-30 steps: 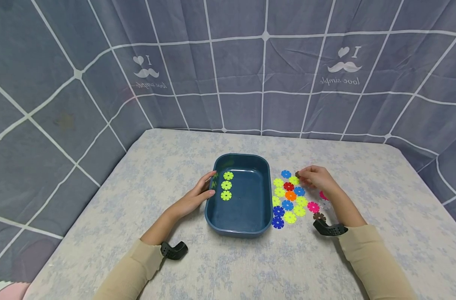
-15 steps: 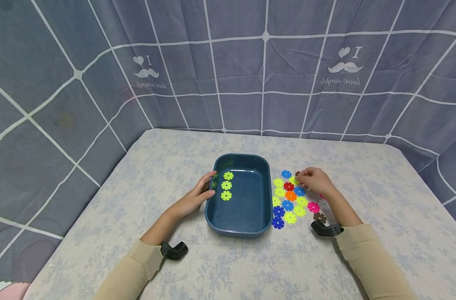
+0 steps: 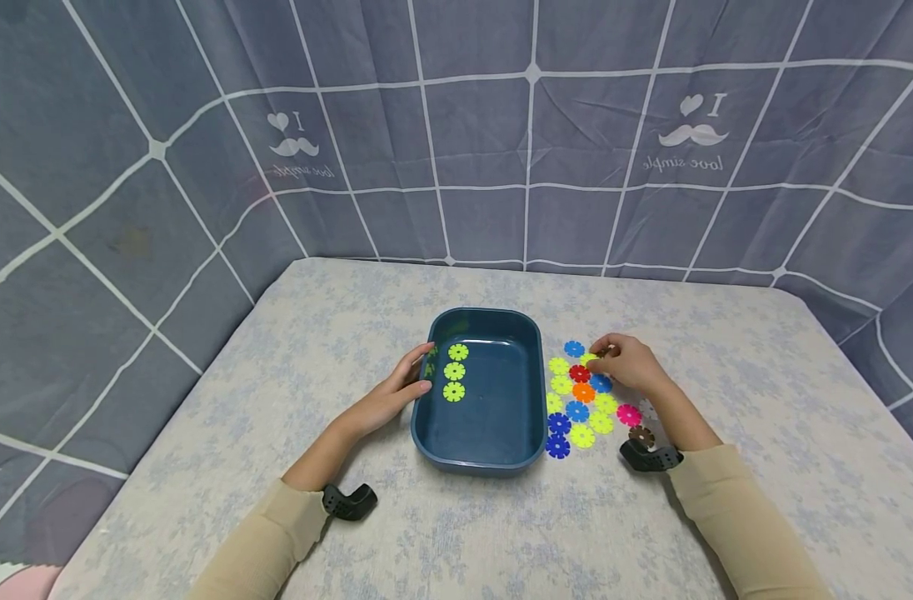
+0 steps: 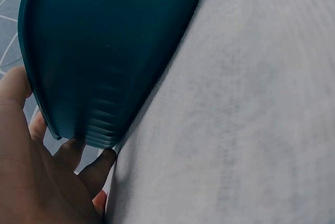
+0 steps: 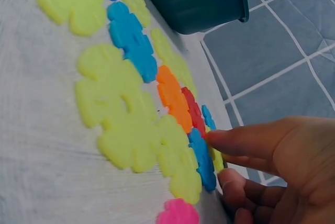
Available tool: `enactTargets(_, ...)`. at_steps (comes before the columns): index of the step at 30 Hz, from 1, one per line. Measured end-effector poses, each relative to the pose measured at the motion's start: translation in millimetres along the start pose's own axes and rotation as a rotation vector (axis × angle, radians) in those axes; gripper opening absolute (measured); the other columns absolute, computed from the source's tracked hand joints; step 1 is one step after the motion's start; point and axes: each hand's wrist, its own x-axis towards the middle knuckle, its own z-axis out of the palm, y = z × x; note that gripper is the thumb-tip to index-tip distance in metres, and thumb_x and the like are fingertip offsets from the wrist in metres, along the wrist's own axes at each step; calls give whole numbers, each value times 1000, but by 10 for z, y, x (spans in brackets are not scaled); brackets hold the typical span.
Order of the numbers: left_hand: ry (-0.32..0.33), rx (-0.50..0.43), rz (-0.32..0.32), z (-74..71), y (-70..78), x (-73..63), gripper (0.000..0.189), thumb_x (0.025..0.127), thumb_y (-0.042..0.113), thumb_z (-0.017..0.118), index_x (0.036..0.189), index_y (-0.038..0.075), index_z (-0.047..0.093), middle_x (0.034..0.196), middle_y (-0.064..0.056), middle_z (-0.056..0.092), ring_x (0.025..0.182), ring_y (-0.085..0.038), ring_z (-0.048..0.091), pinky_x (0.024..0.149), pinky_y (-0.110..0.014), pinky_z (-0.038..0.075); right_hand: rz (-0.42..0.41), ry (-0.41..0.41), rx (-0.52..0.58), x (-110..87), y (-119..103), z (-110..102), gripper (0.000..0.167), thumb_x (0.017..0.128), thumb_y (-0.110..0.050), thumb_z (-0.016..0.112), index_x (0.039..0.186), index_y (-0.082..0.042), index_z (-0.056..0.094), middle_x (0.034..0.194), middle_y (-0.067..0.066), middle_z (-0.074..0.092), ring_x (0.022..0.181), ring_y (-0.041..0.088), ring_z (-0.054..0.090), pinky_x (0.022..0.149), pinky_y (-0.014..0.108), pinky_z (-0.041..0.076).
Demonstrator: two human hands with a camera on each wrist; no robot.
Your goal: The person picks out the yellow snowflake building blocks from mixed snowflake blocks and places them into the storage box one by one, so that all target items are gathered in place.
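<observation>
The left hand (image 3: 385, 402) touches the left side of a dark blue-green plastic bin (image 3: 527, 392), thumb and fingertips along its rim and outer wall. In the left wrist view its fingers reach under the rim. Inside the bin, three yellow-green notched discs (image 3: 454, 372) lie in a column. Over the far right of a spread of discs, the right hand (image 3: 631, 363) has thumb and forefinger spread about a yellow disc (image 3: 588, 359). That disc looks flat on the table, partly covered by the fingers. A red disc (image 3: 580, 373) and a blue disc (image 3: 601, 383) lie close by.
Several more notched discs lie right of the bin, among them an orange disc (image 3: 583, 392), a pink disc (image 3: 629, 415) and a brown disc (image 3: 641, 436). A patterned cloth covers the table (image 3: 441, 533). A grey-blue checked curtain (image 3: 471, 167) hangs behind it.
The right hand has shifted slightly left, from a brown disc to the yellow disc, and its thumb and forefinger have spread apart. The brown disc is now hidden. The left hand and bin stay put.
</observation>
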Motion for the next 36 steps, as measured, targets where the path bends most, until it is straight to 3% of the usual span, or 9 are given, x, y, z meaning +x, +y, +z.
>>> enactTargets(26,0,5,0,-2,2,-3,62,106,25,43,158,22,9,163,-9,2,147,-34,5,114,-56,17,-1,-4,-31,-19,-39,-3,30,89,-12,71,110,4,56,84,11,46,76,24,43,62,30,38)
enactTargets(36,7,6,-5,7,-3,10,62,106,20,42,158,22,9,163,-8,2,147,-34,4,114,-55,17,-80,-54,-150,-17,-75,-74,30,89,-18,74,105,2,59,81,11,49,74,25,44,61,31,39)
